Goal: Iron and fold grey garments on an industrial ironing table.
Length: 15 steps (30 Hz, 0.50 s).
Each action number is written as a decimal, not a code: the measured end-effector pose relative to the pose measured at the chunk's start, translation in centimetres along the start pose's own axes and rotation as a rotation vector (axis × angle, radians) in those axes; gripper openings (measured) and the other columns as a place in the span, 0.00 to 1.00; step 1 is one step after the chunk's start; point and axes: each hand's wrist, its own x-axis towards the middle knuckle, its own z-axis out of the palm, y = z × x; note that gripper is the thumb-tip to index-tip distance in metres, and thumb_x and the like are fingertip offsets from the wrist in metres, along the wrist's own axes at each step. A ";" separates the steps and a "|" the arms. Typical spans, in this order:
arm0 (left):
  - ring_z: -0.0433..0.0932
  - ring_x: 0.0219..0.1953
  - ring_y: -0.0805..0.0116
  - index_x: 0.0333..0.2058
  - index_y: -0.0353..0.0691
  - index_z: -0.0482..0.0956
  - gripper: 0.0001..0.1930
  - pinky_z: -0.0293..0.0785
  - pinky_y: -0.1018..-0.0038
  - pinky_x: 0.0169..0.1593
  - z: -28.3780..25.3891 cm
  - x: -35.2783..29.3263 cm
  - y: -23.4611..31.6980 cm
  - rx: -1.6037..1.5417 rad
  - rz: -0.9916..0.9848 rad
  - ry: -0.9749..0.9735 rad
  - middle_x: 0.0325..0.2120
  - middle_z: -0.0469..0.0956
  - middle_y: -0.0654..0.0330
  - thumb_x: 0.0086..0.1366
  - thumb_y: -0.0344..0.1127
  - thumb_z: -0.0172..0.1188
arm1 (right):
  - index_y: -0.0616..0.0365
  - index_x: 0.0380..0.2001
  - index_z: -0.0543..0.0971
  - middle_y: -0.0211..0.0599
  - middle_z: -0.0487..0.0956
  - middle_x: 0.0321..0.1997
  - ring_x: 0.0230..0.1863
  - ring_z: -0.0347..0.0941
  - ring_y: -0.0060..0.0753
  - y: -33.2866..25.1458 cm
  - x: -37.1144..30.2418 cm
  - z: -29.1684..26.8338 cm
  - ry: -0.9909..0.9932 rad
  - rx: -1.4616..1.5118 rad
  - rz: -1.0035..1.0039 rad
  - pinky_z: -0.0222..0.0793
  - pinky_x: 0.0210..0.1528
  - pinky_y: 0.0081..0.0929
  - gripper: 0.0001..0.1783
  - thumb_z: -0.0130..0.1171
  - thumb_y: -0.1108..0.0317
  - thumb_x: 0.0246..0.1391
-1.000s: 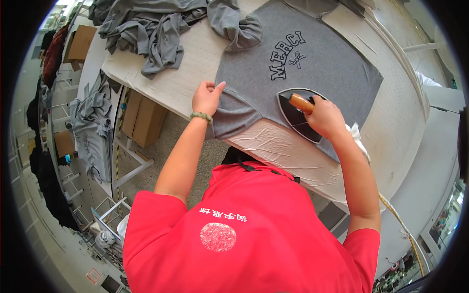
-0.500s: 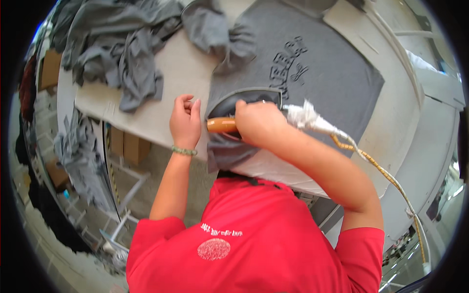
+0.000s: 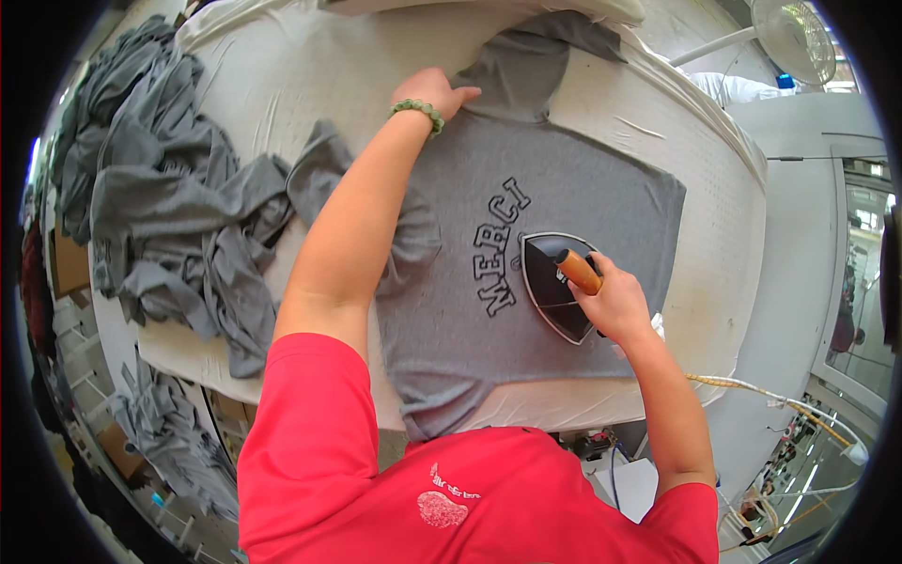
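Note:
A grey sweatshirt (image 3: 460,244) with dark outlined lettering lies spread over a pale padded ironing table. My right hand (image 3: 615,299) is wrapped round the orange-brown handle of a black iron (image 3: 554,296). The iron rests on the sweatshirt, just right of the lettering, its tip pointing up and left. My left hand (image 3: 434,91), with a green beaded bracelet at the wrist, is at the garment's far side beside a sleeve (image 3: 521,70). Its thumb sticks out to the right; its other fingers are mostly hidden, so I cannot tell whether they grip the cloth.
A heap of grey garments (image 3: 169,188) covers the table's left end. More grey cloth (image 3: 174,442) hangs below it at the lower left. White and yellow cords (image 3: 780,395) trail right from the iron. A fan (image 3: 794,42) stands at the far right, beyond the pale table cover (image 3: 723,282).
The iron in my right hand has moved right across the sweatshirt, and its handle now points up-left. My left hand has reached from the near edge to the far sleeve. The sweatshirt lies flatter.

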 end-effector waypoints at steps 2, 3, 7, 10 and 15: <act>0.83 0.55 0.49 0.61 0.35 0.78 0.29 0.79 0.58 0.59 -0.3 1.4 0.1 0.006 0.133 -0.021 0.50 0.86 0.48 0.70 0.50 0.68 | 0.64 0.61 0.79 0.60 0.87 0.46 0.50 0.84 0.64 -0.9 1.8 -0.3 0.029 0.018 -0.030 0.79 0.54 0.49 0.33 0.71 0.53 0.60; 0.83 0.54 0.49 0.62 0.36 0.77 0.28 0.79 0.59 0.59 -0.3 1.7 0.0 -0.067 0.181 0.016 0.49 0.86 0.49 0.70 0.48 0.68 | 0.64 0.60 0.79 0.59 0.87 0.46 0.50 0.84 0.64 -1.5 3.0 -0.5 0.031 0.023 -0.031 0.79 0.54 0.51 0.33 0.71 0.52 0.60; 0.83 0.52 0.51 0.62 0.41 0.81 0.22 0.78 0.61 0.57 0.0 1.8 -1.9 -0.314 0.434 -0.010 0.47 0.86 0.51 0.71 0.36 0.66 | 0.63 0.50 0.82 0.59 0.87 0.43 0.48 0.83 0.65 -5.1 8.9 -2.0 0.090 0.017 -0.086 0.79 0.52 0.53 0.27 0.69 0.49 0.61; 0.83 0.51 0.53 0.56 0.43 0.86 0.16 0.78 0.64 0.58 0.2 2.3 -3.7 -0.469 0.632 -0.051 0.47 0.86 0.52 0.71 0.27 0.62 | 0.62 0.52 0.83 0.57 0.87 0.43 0.48 0.83 0.64 -8.7 13.2 -3.2 0.081 0.005 -0.100 0.78 0.52 0.53 0.27 0.68 0.50 0.61; 0.83 0.53 0.62 0.55 0.42 0.88 0.19 0.76 0.69 0.61 1.6 3.0 -5.7 -0.473 0.706 0.138 0.51 0.86 0.55 0.70 0.21 0.59 | 0.64 0.42 0.87 0.57 0.88 0.41 0.47 0.86 0.61 -14.0 17.8 -3.8 0.112 -0.022 -0.139 0.81 0.52 0.51 0.21 0.67 0.54 0.62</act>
